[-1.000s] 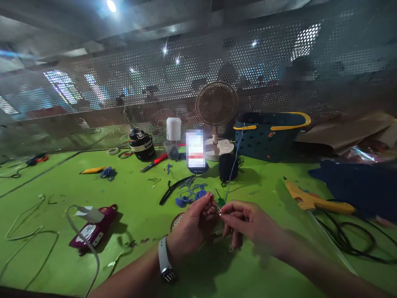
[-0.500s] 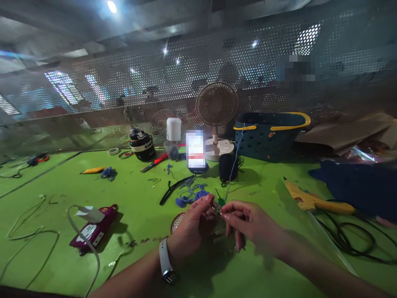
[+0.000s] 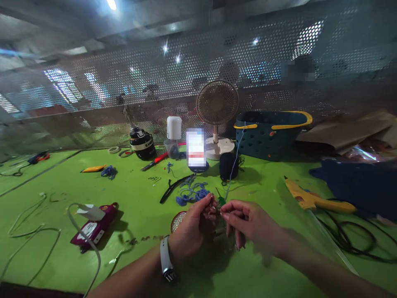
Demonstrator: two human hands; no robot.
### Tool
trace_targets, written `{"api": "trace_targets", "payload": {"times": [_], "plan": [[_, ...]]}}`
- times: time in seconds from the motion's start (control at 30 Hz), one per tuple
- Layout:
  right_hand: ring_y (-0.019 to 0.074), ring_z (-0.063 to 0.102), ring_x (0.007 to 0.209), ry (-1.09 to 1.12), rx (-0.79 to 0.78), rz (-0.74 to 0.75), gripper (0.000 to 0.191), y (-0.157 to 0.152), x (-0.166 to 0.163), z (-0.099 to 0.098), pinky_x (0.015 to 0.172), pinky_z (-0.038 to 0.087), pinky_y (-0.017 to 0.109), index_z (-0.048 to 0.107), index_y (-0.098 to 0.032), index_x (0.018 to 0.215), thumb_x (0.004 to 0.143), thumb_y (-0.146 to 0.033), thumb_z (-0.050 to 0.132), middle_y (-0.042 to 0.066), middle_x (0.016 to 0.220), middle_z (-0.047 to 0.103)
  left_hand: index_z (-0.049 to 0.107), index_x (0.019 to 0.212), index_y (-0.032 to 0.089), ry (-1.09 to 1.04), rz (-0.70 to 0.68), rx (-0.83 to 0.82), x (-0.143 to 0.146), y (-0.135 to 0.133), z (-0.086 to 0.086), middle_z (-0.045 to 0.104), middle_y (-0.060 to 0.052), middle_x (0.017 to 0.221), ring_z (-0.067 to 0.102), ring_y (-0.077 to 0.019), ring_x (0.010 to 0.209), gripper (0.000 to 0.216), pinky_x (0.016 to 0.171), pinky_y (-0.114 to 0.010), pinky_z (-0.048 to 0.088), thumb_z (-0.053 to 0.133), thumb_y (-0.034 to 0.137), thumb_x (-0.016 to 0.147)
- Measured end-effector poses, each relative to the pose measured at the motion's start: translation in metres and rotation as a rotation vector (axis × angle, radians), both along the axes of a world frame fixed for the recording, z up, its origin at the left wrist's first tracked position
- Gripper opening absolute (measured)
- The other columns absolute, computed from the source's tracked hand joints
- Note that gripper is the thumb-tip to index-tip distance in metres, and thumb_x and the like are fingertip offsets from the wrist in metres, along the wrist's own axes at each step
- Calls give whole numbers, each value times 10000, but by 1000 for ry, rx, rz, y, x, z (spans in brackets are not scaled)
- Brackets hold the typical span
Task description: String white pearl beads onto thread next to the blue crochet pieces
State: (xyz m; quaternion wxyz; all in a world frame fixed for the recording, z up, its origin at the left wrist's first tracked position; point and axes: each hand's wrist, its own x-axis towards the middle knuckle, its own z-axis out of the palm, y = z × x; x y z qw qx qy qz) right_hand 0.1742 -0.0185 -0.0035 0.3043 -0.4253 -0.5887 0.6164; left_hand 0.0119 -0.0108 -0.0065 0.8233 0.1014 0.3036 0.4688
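My left hand (image 3: 195,221), with a watch (image 3: 166,260) on its wrist, is closed, thumb and fingertips pressed together. Close beside it, my right hand (image 3: 248,219) pinches with thumb and forefinger. Whatever small thing lies between the fingertips is too fine to make out. Just behind them shows a green-handled tool (image 3: 221,201) with a thin pointed shaft, partly covered by the fingers. Light blue yarn (image 3: 233,165) runs from the basket down toward my hands. Blue crocheted pieces (image 3: 192,196) lie beyond my left hand, and a red-rimmed round item (image 3: 178,221) is half hidden by it.
Beyond my hands stand a phone (image 3: 196,147), a dark yarn ball (image 3: 228,166), a fan (image 3: 218,145) and a dark basket (image 3: 263,142) with yellow handles. A yellow glue gun (image 3: 316,200) with its cable lies right. At left is a purple power strip (image 3: 99,227) with a white cord.
My hands stay nearly in place, fingertips still together. The left fingers shift slightly, and the whole view moves a little.
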Motion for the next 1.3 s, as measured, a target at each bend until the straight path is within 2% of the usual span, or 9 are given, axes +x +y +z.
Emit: {"api": "trace_targets", "payload": {"times": [0.13,0.33,0.47,0.63,0.83,0.97,1.07,1.2,1.3], "plan": [[63,577,386,-2,12,-8,189,1,0,-1,391,439,165,576,-167,927,862,-345,572,-35,633,635,628,704,104,-2,8,32,-1,1,-4,593,23,582,499,-39,478,159,491,-145,390,728,205,776],[58,566,384,16,12,6,206,1,1,-1,392,433,162,580,-159,918,860,-357,581,-25,633,632,625,741,111,27,-7,120,-3,1,-7,562,36,600,468,-24,481,193,490,-140,340,778,227,725],[58,562,388,-7,28,2,229,0,2,0,395,429,165,585,-163,932,868,-382,571,-26,639,630,625,716,141,82,-8,140,-2,-1,-5,554,34,588,445,-46,477,190,505,-184,341,770,263,731],[60,551,382,-1,16,6,241,0,1,-2,384,436,172,589,-165,932,856,-394,579,-25,644,627,621,700,170,187,-20,244,-1,-3,-5,562,9,595,459,-93,500,226,529,-251,340,731,357,760],[56,534,371,-12,21,0,254,-1,0,-1,378,434,167,583,-170,915,852,-416,583,-43,617,608,622,706,152,146,13,234,-2,-3,-4,513,44,579,395,-48,475,201,497,-204,304,753,300,743],[59,535,363,-29,25,-10,270,-1,0,0,373,434,175,588,-169,916,850,-430,579,-50,611,598,637,726,131,63,-2,107,-2,-2,-3,544,41,607,410,-31,474,184,483,-178,302,774,253,719],[61,537,361,-34,22,-19,251,-1,0,-1,374,433,175,595,-168,918,850,-409,577,-54,596,592,633,713,136,40,-26,62,-2,-2,-5,557,35,601,426,-36,470,200,475,-184,304,772,280,724],[60,535,354,-36,24,-23,253,-2,1,-2,371,428,175,595,-167,924,851,-409,578,-52,592,598,623,707,148,103,-33,123,-3,-2,-7,546,38,595,453,-43,476,230,492,-192,337,764,329,731],[57,537,356,-23,30,-17,261,-1,2,-2,370,425,170,596,-168,936,853,-414,576,-47,605,607,638,723,163,188,-69,215,-2,-2,-7,573,1,602,515,-98,515,272,507,-234,369,731,417,749]]}}
